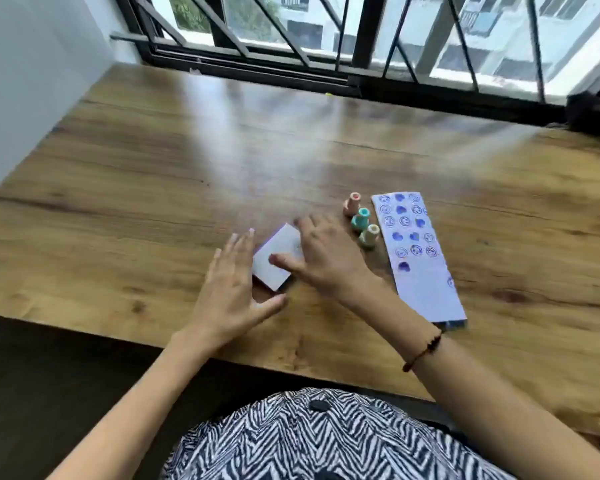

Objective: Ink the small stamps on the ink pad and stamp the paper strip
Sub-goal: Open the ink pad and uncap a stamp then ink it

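Ink pad (277, 261) on desk (153, 188), lid looks shut. Left hand (231, 292) beside pad, fingers spread wide, holding nothing. Right hand (326, 254) flat over pad, thumb on lid, likely steadying it. Three small stamps (361, 220) stand right of pad. Paper strip (418, 254) beyond stamps, mostly stamped. Nothing blocks reach.

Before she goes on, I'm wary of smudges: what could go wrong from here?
1. The right hand reaches over the ink pad with three stamps standing just beside it; a sweep back could topple them onto the strip.
2. The strip lies loose, with no hand on it; a nudge could smear its prints.
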A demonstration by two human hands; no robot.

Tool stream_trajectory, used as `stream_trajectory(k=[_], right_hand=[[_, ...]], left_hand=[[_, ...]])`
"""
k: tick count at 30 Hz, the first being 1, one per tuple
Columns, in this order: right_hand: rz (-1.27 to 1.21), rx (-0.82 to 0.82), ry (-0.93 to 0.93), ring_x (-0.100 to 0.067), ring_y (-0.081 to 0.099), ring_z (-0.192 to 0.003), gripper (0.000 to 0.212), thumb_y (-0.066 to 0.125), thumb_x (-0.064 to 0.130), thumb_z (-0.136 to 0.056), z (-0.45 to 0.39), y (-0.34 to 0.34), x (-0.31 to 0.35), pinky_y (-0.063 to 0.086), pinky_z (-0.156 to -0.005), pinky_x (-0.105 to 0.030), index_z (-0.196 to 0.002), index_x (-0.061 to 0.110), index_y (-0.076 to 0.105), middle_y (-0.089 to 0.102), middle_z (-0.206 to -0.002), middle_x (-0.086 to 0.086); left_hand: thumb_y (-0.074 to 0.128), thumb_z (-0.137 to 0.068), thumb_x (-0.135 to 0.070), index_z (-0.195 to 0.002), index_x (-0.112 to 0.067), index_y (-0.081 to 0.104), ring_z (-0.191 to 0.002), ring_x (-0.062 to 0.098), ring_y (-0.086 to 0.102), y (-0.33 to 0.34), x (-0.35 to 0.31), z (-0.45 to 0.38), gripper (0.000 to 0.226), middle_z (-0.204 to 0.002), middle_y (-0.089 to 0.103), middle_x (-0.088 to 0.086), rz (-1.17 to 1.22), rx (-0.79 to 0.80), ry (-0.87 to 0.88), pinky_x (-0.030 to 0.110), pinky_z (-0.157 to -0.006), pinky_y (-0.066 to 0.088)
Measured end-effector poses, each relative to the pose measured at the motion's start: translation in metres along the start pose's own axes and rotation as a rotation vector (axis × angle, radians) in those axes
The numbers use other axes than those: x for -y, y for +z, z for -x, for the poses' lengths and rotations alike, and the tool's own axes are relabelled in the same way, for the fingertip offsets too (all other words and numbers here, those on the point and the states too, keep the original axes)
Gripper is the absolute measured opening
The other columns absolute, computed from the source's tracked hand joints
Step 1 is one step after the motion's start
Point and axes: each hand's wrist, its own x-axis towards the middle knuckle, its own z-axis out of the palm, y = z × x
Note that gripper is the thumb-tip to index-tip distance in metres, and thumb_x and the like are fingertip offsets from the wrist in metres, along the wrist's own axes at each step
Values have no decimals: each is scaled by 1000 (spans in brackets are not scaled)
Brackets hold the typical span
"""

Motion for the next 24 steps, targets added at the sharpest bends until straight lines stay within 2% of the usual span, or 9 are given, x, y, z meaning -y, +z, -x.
stream_trajectory(k=[2,4,6,12,15,18,20,22,24], right_hand=[[81,36,12,-33,42,-108,69,55,60,-76,-1,11,7,39,-92,-40,-113,2,46,53,-114,-17],[128,34,18,-32,41,-107,74,57,61,-74,1,18,10,38,-89,-39,-116,2,43,50,-116,-18],[136,31,20,-32,41,-107,77,57,61,-73,-1,19,12,39,-87,-39,-121,2,40,50,-117,-18],[193,48,3,-33,42,-112,93,64,61,-67,-5,20,19,41,-86,-41,-130,2,30,51,-120,-18],[232,3,-26,-34,47,-104,79,63,53,-69,-7,22,22,40,-81,-39,-123,2,36,56,-111,-22],[155,17,-57,-35,53,-94,58,61,53,-67,-12,13,21,40,-73,-37,-96,5,44,62,-99,-21],[51,105,-68,-36,57,-90,56,60,54,-68,-21,-5,17,41,-69,-36,-88,3,47,65,-96,-22],[-57,244,-54,-34,61,-89,53,62,48,-71,-36,-28,7,49,-73,-38,-94,0,59,67,-98,-24],[-299,437,12,-25,63,-79,39,62,39,-74,-51,-48,-6,55,-77,-39,-88,3,64,69,-91,-19]], left_hand=[[73,-67,-43,-142,-6,6,-139,32,18,3,-1,4,106,-149,26,17,-22,-56,-7,43,-115,13],[74,-66,-41,-140,-2,14,-125,41,32,6,-5,6,103,-136,40,22,-52,-117,1,46,-110,23],[72,-67,-37,-138,0,19,-113,42,38,9,-4,5,96,-126,49,22,-33,-180,-6,44,-104,30],[73,-67,-23,-138,4,18,-105,41,43,11,-3,6,93,-118,55,22,34,-250,-16,36,-95,32],[73,-67,-26,-137,6,19,-102,41,47,10,-3,7,94,-116,58,22,36,-263,-15,42,-93,40],[70,-68,-38,-138,3,17,-103,40,49,8,0,9,97,-114,59,22,4,-271,-15,47,-91,46],[73,-68,-40,-139,-6,9,-106,38,48,6,1,9,102,-117,58,21,3,-267,-27,46,-95,43],[74,-65,-41,-138,-13,0,-110,36,44,4,2,9,108,-122,55,18,-15,-249,-36,45,-99,39],[74,-62,-46,-139,-17,-4,-114,32,38,0,1,6,113,-126,52,16,-56,-227,-29,44,-100,37]])
